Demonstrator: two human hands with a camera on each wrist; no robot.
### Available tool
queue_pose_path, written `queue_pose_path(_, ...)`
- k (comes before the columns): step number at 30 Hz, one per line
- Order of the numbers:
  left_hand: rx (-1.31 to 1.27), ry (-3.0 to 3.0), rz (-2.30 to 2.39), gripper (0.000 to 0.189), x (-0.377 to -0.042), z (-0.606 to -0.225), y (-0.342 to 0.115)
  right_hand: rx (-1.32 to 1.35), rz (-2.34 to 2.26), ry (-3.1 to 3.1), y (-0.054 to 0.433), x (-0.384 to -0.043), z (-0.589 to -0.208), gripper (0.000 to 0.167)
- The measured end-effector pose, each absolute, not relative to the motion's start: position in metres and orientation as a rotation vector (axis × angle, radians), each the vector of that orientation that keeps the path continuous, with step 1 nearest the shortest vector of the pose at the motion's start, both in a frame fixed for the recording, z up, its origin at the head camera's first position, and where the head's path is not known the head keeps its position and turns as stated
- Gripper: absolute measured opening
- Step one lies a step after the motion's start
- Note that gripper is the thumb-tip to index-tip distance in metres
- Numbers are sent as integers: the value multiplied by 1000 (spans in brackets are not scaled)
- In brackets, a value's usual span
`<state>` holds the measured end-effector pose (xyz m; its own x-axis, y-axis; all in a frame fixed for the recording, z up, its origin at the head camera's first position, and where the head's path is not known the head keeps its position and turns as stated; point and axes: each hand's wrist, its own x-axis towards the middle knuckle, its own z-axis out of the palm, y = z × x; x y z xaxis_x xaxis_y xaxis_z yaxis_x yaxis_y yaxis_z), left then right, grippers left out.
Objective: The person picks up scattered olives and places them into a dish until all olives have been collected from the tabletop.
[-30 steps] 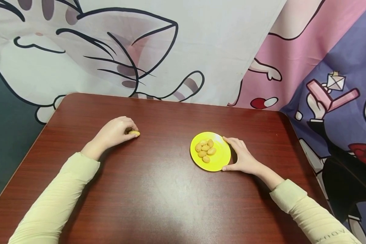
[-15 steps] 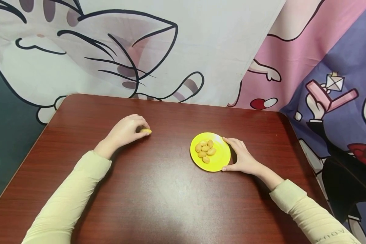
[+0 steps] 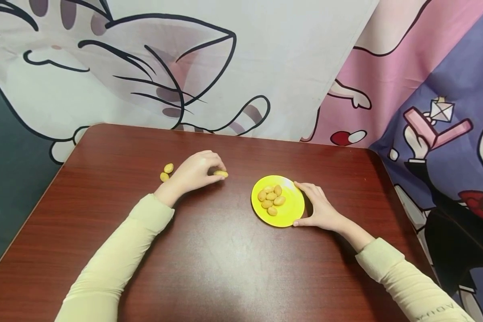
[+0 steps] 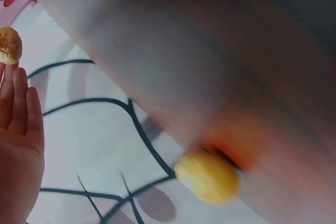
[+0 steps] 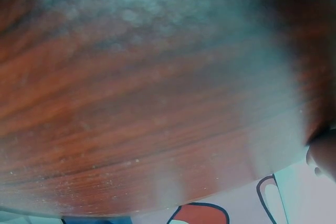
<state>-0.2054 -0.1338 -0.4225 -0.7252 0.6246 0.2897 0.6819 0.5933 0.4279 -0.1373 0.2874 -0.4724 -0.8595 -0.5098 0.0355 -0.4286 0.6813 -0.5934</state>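
Observation:
Between thumb and fingertips, my left hand (image 3: 197, 172) pinches a small yellow oval fruit (image 3: 221, 173) just left of the yellow plate. In the left wrist view this fruit (image 4: 9, 45) looks brownish and wrinkled at the fingertips. My right hand (image 3: 321, 208) holds the right rim of the yellow plate (image 3: 294, 201), thumb at the near side and fingers at the far side. Several similar fruits (image 3: 271, 196) lie grouped on the plate's left half. Only a bit of the right hand shows at the edge of the right wrist view.
Two more yellow fruits (image 3: 168, 168) lie on the dark red-brown wooden table (image 3: 209, 250), behind the left wrist; one fruit (image 4: 207, 177) shows blurred in the left wrist view. A cartoon-printed cloth (image 3: 290, 67) hangs along the table's far edge.
My left hand has moved right toward the plate, carrying the fruit. Two fruits that were hidden behind it now show on the table. The right hand and plate have stayed in place.

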Motion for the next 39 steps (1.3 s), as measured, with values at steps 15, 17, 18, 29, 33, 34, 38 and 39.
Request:
queue_pose_path(15, -1222, -2638, -872, 13, -202, -418, -74, -792, -933, 2765, 288, -138, -472, 120)
queue_pose_path(17, -1248, -2620, -883, 13, -201, -418, -66, -785, -933, 2760, 287, -138, -473, 120)
queue_pose_path(18, -1262, -2612, -882, 13, -200, -418, -63, -781, -934, 2757, 287, -138, -473, 119)
queue_pose_path(29, -1399, -2578, -823, 15, -191, -417, -28, -785, -931, 2756, 288, -138, -474, 119)
queue_pose_path(33, -1450, -2558, -824, 13, -187, -418, -16, -812, -942, 2763, 288, -138, -475, 118)
queue_pose_path(34, -1462, -2551, -823, 12, -186, -418, -13, -823, -945, 2766, 288, -138, -475, 118)
queue_pose_path(38, -1524, -2535, -795, 10, -183, -419, -1, -856, -948, 2774, 288, -139, -476, 118)
queue_pose_path(39, -1536, -2537, -782, 11, -182, -420, 1, -857, -946, 2775, 288, -139, -476, 118)
